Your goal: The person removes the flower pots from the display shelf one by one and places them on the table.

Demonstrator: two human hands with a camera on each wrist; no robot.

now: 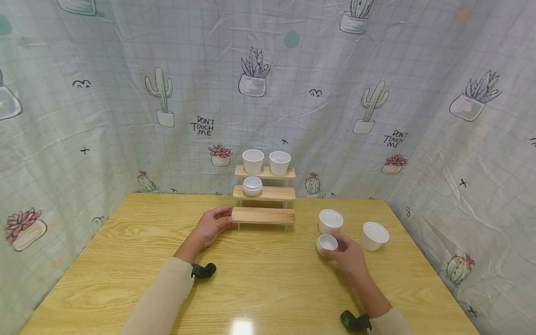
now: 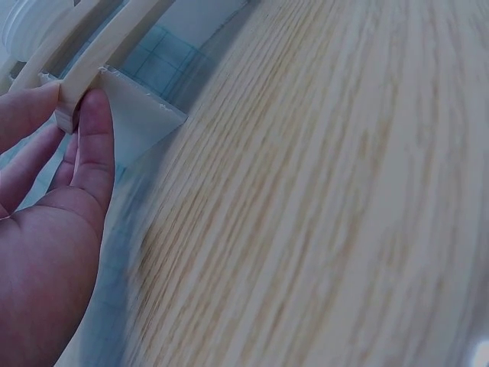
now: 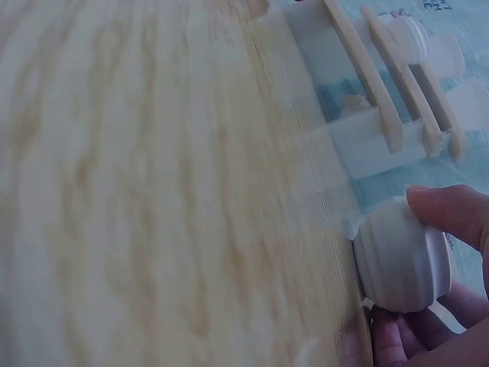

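Observation:
A three-tier stand (image 1: 264, 215) with wooden shelves and pale supports is at the back of the table. My left hand (image 1: 212, 225) pinches the left end of its lowest shelf; the left wrist view has thumb and fingers on that board end (image 2: 75, 95). On the right, my right hand (image 1: 349, 253) grips a small white ribbed bowl (image 3: 401, 256) between thumb and fingers, its base at the tabletop. A similar white ribbed bowl (image 1: 252, 186) sits on the middle shelf, at the left. The top shelf carries two white cups (image 1: 253, 162).
Just behind the gripped bowl stands a white tub (image 1: 331, 221), and another white tub (image 1: 374, 236) is right of my right hand. A patterned curtain (image 1: 268, 107) hangs behind the wooden table (image 1: 259, 279) and along its sides.

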